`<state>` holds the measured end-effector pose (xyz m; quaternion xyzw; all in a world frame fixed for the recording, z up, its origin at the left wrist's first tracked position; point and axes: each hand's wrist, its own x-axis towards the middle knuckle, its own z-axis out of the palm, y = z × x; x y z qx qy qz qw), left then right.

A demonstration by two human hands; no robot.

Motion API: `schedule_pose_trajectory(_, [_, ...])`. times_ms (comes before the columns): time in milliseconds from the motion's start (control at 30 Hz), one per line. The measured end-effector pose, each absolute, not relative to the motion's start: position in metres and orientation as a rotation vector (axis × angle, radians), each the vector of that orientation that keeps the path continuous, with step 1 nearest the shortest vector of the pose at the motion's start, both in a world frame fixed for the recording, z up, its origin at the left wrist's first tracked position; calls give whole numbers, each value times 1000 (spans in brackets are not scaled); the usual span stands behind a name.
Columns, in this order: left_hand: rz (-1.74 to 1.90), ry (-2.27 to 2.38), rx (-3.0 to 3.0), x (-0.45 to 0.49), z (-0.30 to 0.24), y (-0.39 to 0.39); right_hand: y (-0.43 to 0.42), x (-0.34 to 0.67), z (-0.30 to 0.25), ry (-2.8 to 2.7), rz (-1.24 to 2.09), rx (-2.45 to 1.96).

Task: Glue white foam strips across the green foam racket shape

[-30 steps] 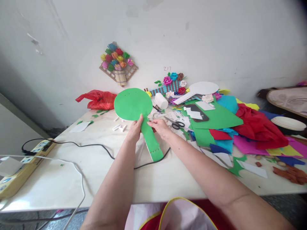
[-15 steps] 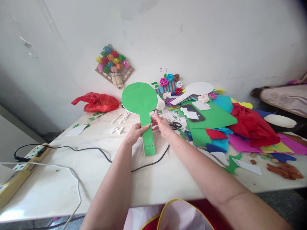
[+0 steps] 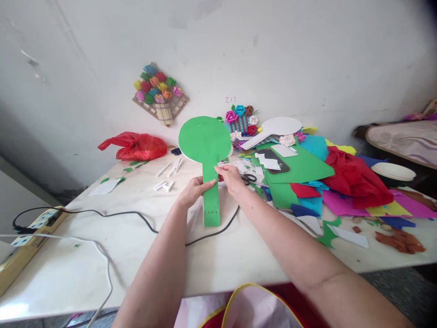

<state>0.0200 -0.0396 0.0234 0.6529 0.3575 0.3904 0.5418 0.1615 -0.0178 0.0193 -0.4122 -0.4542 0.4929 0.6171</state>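
Green paddle-shaped cutout [image 3: 208,157]: held over tabletop [image 3: 136,269], round part uppermost; contact of lower end with tabletop unclear. Left hand [image 3: 195,190]: pinching handle [image 3: 211,199] at left edge, thumb across front. Right hand [image 3: 230,177]: pinching right edge of handle, just below round part. Black scissors [image 3: 251,177]: on tabletop, right of cutout.

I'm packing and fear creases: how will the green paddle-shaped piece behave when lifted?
The green paddle-shaped piece is probably fairly stiff: its wide end looks flat though only the handle is held. It seems light, given its thin edge. It might crease where the wide end narrows into the handle.
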Motion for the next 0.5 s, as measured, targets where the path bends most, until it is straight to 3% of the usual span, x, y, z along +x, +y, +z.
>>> schedule_pose_trajectory(233, [976,681,1276,21,21,-38,-18,167,20,-1084,1243,-915])
schedule_pose_trajectory(500, [944,709,1287,21,21,-41,-15,169,21,-1056,1118,-947])
